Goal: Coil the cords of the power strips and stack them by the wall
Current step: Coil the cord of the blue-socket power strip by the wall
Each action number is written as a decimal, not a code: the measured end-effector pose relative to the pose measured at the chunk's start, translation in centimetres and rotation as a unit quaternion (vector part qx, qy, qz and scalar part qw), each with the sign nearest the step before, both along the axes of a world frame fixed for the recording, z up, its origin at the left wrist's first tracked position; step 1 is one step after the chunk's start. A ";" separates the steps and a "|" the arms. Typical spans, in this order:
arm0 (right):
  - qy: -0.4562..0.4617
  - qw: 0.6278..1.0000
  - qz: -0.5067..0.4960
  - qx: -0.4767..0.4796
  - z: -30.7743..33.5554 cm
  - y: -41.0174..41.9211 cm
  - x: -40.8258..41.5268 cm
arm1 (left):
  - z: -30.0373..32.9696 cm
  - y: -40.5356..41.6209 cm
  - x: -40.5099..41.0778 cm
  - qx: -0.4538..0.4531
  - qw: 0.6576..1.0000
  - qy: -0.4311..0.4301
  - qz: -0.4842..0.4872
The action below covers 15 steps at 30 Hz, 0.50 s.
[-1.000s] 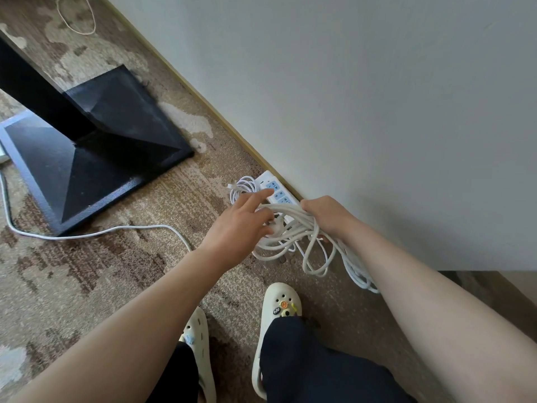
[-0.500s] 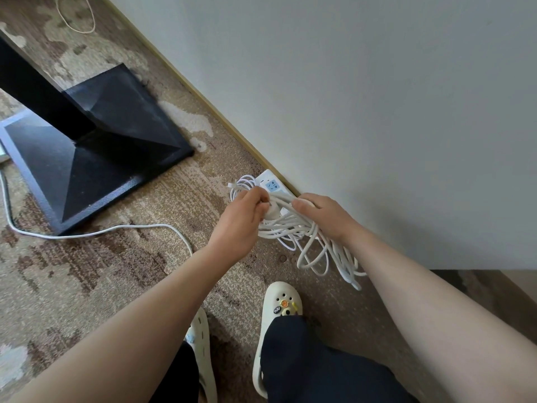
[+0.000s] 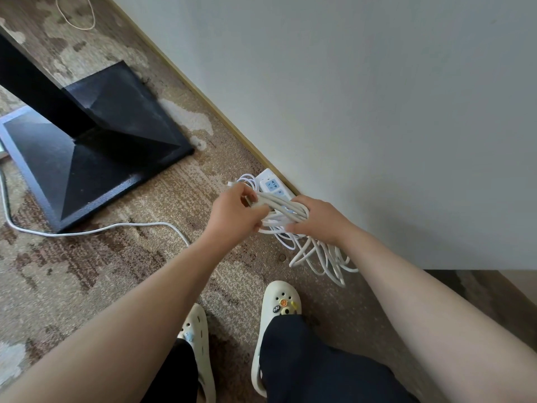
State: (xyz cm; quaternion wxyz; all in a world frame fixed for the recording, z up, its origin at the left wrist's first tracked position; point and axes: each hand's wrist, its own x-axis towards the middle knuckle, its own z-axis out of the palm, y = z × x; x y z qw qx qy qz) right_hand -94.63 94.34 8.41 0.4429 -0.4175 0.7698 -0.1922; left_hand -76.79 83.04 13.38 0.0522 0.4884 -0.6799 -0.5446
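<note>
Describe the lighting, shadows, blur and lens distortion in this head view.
Head view: soft, even daylight with no glare; a faint shadow on the wall beside the right hand; left hand and cord bundle slightly soft; wide-angle stretch swells the forearms at the bottom edge and tilts the baseboard diagonally.

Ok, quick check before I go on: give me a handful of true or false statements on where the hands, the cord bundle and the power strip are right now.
1. Both hands hold the bundle of white cord. True: the left hand and the right hand each grip it.
2. The power strip lies out in the middle of the carpet. False: it lies on the floor right against the wall.
3. Loops of cord hang down below the right hand. True.
4. The black stand base stands on top of the power strip. False: it stands apart, to the left.
5. A loose white cable runs across the carpet. True.
</note>
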 end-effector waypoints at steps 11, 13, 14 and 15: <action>0.027 0.999 0.022 0.027 -2.2 3.6 -0.4 | -2.5 -2.2 1.5 0.234 0.958 0.045 0.160; 0.061 0.998 0.028 0.023 -3.0 3.1 0.2 | -3.8 -2.4 0.8 0.224 0.955 0.051 0.186; 0.084 0.996 0.034 0.017 -3.4 2.7 0.5 | -4.5 -2.5 0.5 0.213 0.956 0.057 0.192; 0.106 0.993 0.041 0.012 -3.8 2.3 0.7 | -5.3 -2.7 0.0 0.200 0.959 0.059 0.195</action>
